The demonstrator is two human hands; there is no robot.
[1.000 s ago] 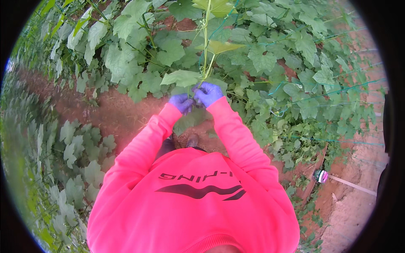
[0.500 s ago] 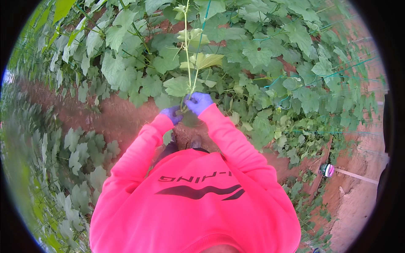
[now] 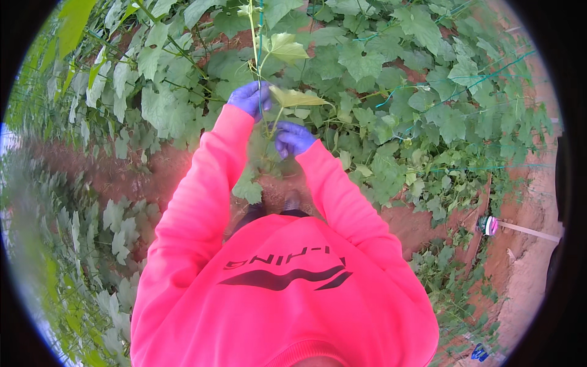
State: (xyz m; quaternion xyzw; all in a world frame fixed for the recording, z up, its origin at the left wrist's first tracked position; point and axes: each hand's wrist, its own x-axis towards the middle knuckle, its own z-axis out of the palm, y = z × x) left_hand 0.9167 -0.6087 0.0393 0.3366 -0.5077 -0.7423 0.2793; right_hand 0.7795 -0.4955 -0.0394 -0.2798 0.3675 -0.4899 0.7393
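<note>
A climbing vine with a pale green stem (image 3: pixel 252 37) rises from between my gloved hands toward the top of the head view. A green string (image 3: pixel 261 58) runs close along this stem. My left hand (image 3: pixel 247 99), in a blue-purple glove, is closed round the stem and string just below a light green leaf (image 3: pixel 286 48). Lower and to the right, my right hand (image 3: pixel 293 139), gloved alike, is beside the lower stem with its fingers loosely bent and apart. Another pale leaf (image 3: pixel 298 97) sticks out between the hands.
Dense broad-leaved vines (image 3: pixel 367 61) fill the far side, with thin green strings (image 3: pixel 483 79) crossing at the right. More leafy plants (image 3: pixel 119 232) grow at the left beside reddish soil (image 3: pixel 122 168). A small round container (image 3: pixel 487 226) and a pale strip (image 3: pixel 529 231) lie at the right.
My left hand has moved up and away from me along the vine. My right hand has shifted slightly right. The string, earlier apart from the upper stem, now lies close along it.
</note>
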